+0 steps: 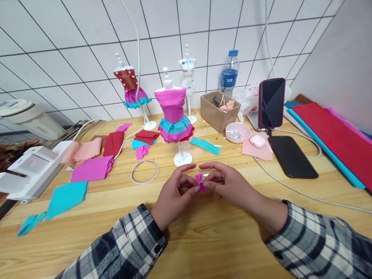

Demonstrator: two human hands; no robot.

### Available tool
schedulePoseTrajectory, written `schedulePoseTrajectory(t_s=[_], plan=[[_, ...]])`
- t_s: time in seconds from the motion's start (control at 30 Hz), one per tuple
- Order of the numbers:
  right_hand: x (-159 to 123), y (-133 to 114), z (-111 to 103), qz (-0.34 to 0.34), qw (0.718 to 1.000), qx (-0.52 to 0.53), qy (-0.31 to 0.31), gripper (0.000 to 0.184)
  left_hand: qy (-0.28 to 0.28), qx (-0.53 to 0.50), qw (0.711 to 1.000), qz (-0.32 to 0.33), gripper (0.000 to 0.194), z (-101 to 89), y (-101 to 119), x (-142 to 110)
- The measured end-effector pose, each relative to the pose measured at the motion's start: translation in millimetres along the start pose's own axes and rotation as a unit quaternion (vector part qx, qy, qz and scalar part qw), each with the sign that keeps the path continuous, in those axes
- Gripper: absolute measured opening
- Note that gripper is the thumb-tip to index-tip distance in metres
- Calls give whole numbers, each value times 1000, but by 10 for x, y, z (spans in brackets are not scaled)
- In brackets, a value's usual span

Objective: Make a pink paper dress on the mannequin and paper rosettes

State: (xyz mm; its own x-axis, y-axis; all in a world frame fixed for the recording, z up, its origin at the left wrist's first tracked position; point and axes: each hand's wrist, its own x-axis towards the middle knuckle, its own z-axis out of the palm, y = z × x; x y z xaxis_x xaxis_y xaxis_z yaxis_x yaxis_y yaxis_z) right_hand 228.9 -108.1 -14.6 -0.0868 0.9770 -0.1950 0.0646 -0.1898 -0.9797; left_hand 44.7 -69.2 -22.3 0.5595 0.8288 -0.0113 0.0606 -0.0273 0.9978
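Note:
Between my two hands is a small pleated magenta paper bow (200,183), gathered at its middle. My left hand (177,191) pinches its left side between thumb and fingers. The thumb and fingers of my right hand (229,182) close on its right side, with a small pale piece showing by the fingertips. Just beyond my hands stands a mini dress form (172,108) in a magenta top and a ruffled skirt of turquoise, magenta and red. A strip of turquoise crepe paper (205,146) lies to the right of its base.
Two more dress forms, one dressed (131,85) and one white patterned (188,73), stand behind. A cardboard box (218,115), pink bowl (238,133), phone (293,157) and cable are at right. Crepe pieces (92,169) and a ring (145,172) lie left. Coloured sheets (340,138) line the right edge.

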Motion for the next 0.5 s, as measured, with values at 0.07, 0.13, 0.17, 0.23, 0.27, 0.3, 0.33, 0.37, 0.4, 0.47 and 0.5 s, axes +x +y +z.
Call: schedulePoseTrajectory(t_s=[0.07,0.13,0.17,0.23,0.27,0.3,0.33,0.37,0.4,0.47,0.5], plan=[[12,5,-30,-4,1000,-8,-7,45,9,9,1000,7,51,-3,16,2],[18,25,-41,-23,999,-25,-10,41,16,24,1000,2,44,-4,48,7],[18,36,-38,-34,999,-36,-11,40,14,36,999,-6,38,-3,67,10],[10,55,-16,-51,997,-58,-13,37,8,65,998,-26,28,3,100,19],[5,60,-1,-55,996,-65,-14,36,11,77,996,-34,26,7,111,23],[-1,62,13,-57,996,-68,-15,36,19,84,996,-39,25,10,116,29],[-6,61,25,-58,996,-69,-15,35,29,85,995,-41,25,12,114,35],[-11,58,33,-60,996,-69,-14,34,39,80,995,-42,24,13,106,41],[-15,53,39,-62,996,-68,-11,34,47,73,995,-43,23,13,93,48],[-21,40,41,-63,995,-72,2,33,52,59,996,-46,23,10,60,57],[-24,33,41,-60,995,-78,11,32,54,52,996,-45,23,9,43,59]])
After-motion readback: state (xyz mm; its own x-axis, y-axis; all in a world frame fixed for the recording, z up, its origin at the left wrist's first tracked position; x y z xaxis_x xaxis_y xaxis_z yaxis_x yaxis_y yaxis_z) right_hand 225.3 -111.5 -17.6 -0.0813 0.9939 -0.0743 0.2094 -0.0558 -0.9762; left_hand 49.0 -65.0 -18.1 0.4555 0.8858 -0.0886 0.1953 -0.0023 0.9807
